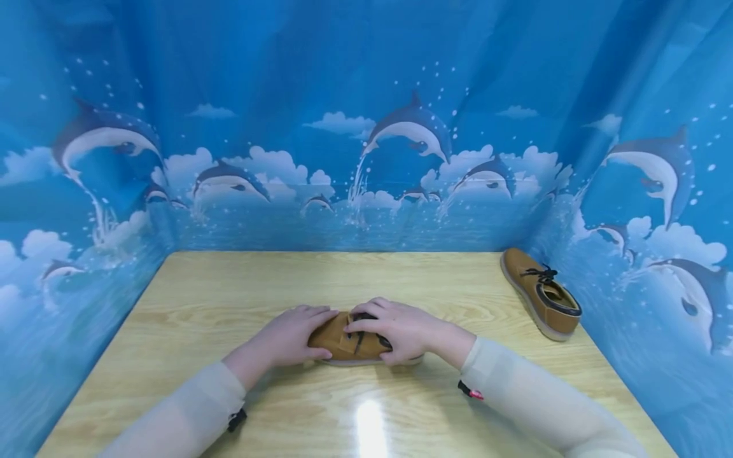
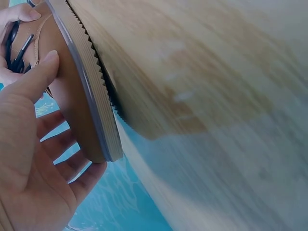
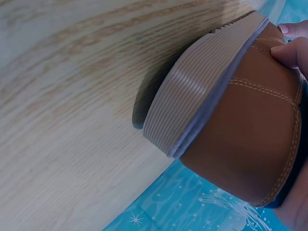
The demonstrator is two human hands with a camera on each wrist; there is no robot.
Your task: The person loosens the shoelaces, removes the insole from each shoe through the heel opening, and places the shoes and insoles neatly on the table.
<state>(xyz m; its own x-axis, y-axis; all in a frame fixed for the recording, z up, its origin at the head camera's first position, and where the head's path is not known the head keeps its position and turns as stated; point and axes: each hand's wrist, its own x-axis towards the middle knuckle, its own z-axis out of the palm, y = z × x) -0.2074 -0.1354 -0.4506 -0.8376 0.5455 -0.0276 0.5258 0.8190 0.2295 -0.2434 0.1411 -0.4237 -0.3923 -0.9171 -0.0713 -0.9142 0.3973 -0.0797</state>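
Shoe [image 1: 335,337] grasped two-handed — left hand [image 1: 294,337] round its toe, right hand [image 1: 405,329] over its laced top; second shoe [image 1: 529,296] stands near the right edge of the counter [image 1: 229,286].

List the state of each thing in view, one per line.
Held shoe: sole down
Other shoe: upright, laced, untouched
Left hand: gripping the held shoe's front
Right hand: gripping the held shoe near its opening
Curtain: hanging
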